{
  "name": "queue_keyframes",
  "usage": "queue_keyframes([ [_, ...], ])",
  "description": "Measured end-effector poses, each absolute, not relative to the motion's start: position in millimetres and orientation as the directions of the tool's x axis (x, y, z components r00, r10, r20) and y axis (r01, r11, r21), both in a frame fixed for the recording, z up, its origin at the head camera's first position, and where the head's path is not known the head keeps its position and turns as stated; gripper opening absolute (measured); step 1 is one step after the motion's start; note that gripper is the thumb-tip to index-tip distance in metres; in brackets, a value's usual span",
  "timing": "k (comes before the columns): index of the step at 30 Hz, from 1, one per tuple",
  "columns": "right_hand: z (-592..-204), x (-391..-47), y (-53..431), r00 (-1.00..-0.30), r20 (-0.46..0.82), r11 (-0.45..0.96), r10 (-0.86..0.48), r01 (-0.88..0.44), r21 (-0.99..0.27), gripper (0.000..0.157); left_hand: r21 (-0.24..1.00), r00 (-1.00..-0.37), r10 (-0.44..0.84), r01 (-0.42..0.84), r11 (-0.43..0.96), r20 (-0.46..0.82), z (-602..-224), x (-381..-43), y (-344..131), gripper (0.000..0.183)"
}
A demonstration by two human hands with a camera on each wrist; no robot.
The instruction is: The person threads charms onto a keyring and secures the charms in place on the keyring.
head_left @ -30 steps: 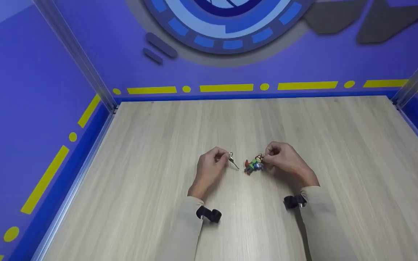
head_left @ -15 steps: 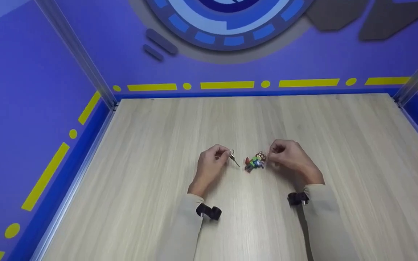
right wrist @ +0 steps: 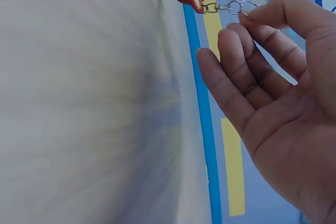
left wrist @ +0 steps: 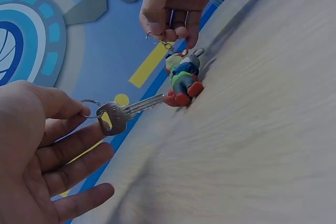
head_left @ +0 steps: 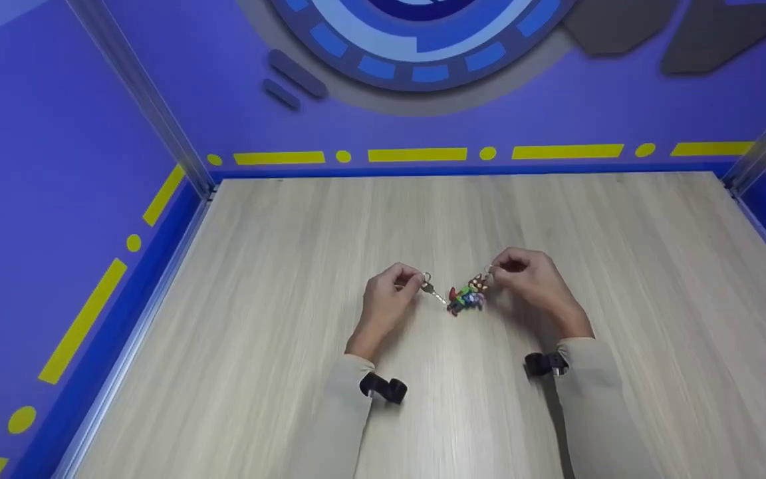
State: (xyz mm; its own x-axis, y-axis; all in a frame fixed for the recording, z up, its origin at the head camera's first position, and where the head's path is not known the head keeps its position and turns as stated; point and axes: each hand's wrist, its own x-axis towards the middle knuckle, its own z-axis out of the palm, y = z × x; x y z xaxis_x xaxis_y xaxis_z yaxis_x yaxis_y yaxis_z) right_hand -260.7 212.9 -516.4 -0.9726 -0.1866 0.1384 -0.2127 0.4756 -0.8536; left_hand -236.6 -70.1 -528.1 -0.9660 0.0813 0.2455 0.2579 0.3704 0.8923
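My left hand (head_left: 388, 299) pinches a thin split ring between thumb and index finger. From it a silver key (left wrist: 116, 118) points right, its tip close to the figurine's feet; whether they touch I cannot tell. The other left fingers stay extended in the left wrist view. My right hand (head_left: 537, 283) pinches the metal ring (right wrist: 252, 4) of a keychain. A short chain (right wrist: 214, 8) links that ring to a small cartoon figurine (left wrist: 185, 76), with green and blue clothing and red feet. It slants between my hands, at or just above the table.
The pale wood-grain table (head_left: 290, 266) spreads around both hands. Blue panels (head_left: 44, 166) with yellow markings enclose it at the back and sides. Black camera straps (head_left: 383, 388) sit on both wrists over beige sleeves.
My right hand has drawn back up and to the right from the figurine's head, and ring and chain now show between them. The key has turned and its flat face shows.
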Motion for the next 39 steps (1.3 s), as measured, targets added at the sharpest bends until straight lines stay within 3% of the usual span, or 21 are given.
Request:
queue_keyframes([
  [8,-517,-262,204,-0.958,0.22,0.35,-0.184,-0.273,-0.896,0.006,0.939,-0.976,0.066,0.217,0.269,0.207,-522,-235,-71,0.013],
  [22,-515,-258,177,-0.95,0.22,-0.001,-0.221,-0.225,-0.974,0.019,0.954,-0.974,0.119,0.215,0.21,0.193,-511,-231,-69,0.01],
  [30,-502,-252,167,-0.945,0.184,0.014,-0.271,-0.195,-0.981,0.018,0.96,-0.966,0.139,0.238,0.146,0.218,-506,-229,-66,0.009],
  [39,-486,-245,160,-0.921,0.256,0.151,-0.293,-0.309,-0.939,0.011,0.949,-0.955,0.141,0.281,0.142,0.261,-500,-227,-64,0.014],
])
